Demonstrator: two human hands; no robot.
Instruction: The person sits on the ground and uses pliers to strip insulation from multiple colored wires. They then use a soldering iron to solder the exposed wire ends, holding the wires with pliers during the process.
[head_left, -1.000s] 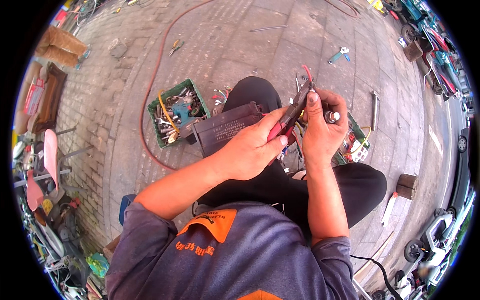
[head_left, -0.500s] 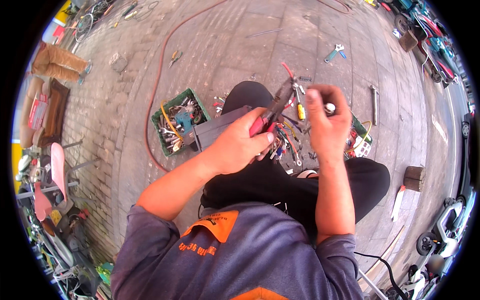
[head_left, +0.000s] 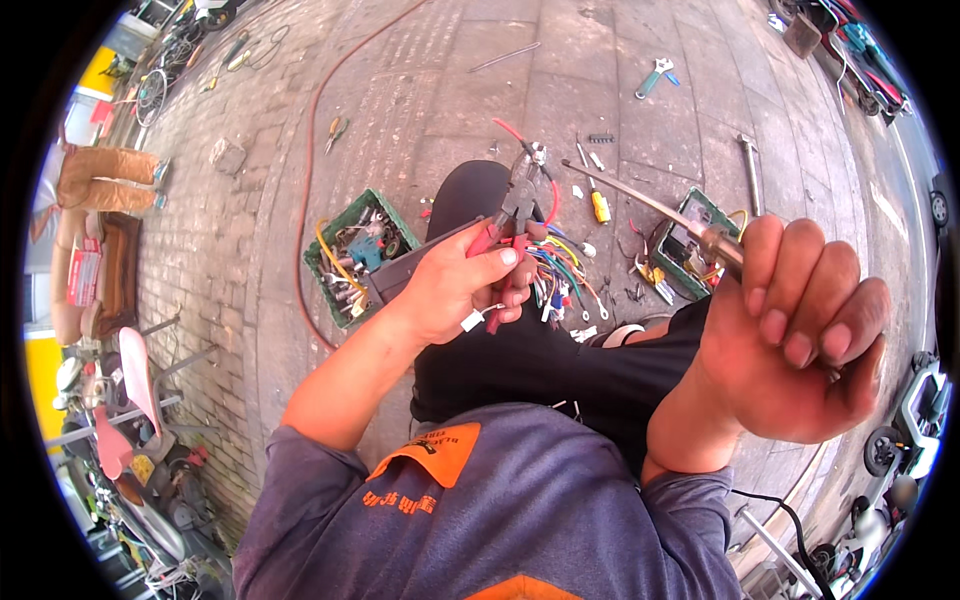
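My left hand (head_left: 455,280) is closed round the red handles of a pair of pliers (head_left: 520,195), jaws pointing away from me. A small silvery piece (head_left: 537,153) sits at the jaws, and a red wire (head_left: 552,195) curves past them. Below the fingers shows a small white connector (head_left: 471,320). To the right, my raised right hand (head_left: 800,330) is curled round what looks like a soldering iron (head_left: 690,222). Its long stepped shaft slants left toward the pliers, its tip apart from them; the palm hides the handle. Bundled coloured wires (head_left: 565,275) lie beneath the pliers.
Green crates of parts stand left (head_left: 345,310) and right (head_left: 690,285) of my knees, beside a dark grey case (head_left: 405,270). On the paving are a yellow screwdriver (head_left: 600,205), an adjustable wrench (head_left: 655,78), a hammer (head_left: 750,175) and a red hose (head_left: 308,170).
My right hand has swung right and toward me, away from the pliers, bringing the iron's long shaft into sight. The pliers have shifted slightly left, and the whole view has moved a little.
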